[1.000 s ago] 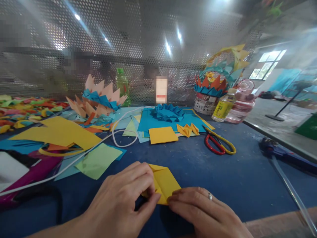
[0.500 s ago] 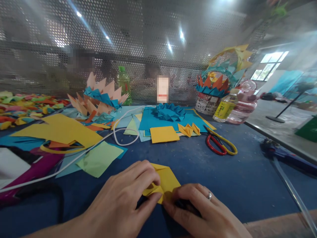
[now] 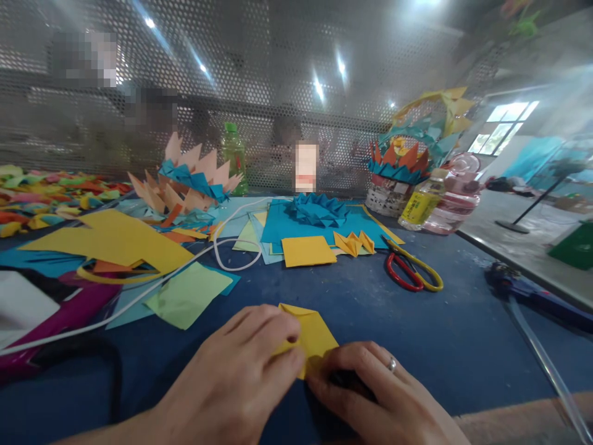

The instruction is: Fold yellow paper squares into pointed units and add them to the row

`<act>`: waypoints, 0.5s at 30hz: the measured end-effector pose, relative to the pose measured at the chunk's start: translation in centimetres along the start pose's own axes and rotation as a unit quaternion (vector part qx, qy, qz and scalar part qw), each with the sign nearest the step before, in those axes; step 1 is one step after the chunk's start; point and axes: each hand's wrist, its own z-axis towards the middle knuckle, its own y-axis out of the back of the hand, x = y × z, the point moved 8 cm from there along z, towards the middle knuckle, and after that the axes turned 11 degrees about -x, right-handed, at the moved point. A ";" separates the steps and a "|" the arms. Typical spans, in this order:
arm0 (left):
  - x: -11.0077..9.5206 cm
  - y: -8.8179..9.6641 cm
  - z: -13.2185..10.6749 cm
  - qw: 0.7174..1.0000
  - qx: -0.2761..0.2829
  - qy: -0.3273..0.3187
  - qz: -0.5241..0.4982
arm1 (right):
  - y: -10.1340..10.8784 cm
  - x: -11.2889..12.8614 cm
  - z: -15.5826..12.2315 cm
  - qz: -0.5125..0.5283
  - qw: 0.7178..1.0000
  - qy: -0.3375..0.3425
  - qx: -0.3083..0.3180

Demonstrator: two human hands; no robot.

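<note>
A partly folded piece of yellow paper (image 3: 319, 337) lies on the dark blue tabletop close to me. My left hand (image 3: 245, 358) covers its left side, with the thumb and bent fingers pinched on a fold. At the lower right corner, my right hand (image 3: 365, 383), with a ring on one finger, holds the paper between thumb and fingertips. Beyond the hands is a yellow paper stack (image 3: 309, 252), beside a folded yellow zigzag piece (image 3: 354, 243). A blue folded-paper ring (image 3: 317, 210) rests on blue sheets (image 3: 278, 228) behind them.
Scissors (image 3: 412, 266) with red and yellow handles lie to the right, and a glue gun (image 3: 537, 293) is further right. On the left are a green sheet (image 3: 189, 296), a white cable (image 3: 152, 290) and peach paper crowns (image 3: 185, 179). Bottles (image 3: 419, 201) stand at the back right.
My left thumb has moved up and right along the fold, and the raised flap is now pressed under my left fingers. My right hand has stayed nearly still.
</note>
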 end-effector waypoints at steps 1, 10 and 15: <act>-0.5 0.2 0.0 0.999 -0.012 -0.028 0.018 | 0.0 0.0 0.0 0.001 1.000 0.001 0.001; -2.3 -0.7 -3.5 0.980 -0.106 -0.120 0.117 | 1.0 0.4 1.0 0.010 0.999 0.025 0.028; -2.6 -0.3 -3.6 0.974 -0.125 -0.128 0.136 | 1.0 0.3 0.9 0.016 0.999 0.000 0.040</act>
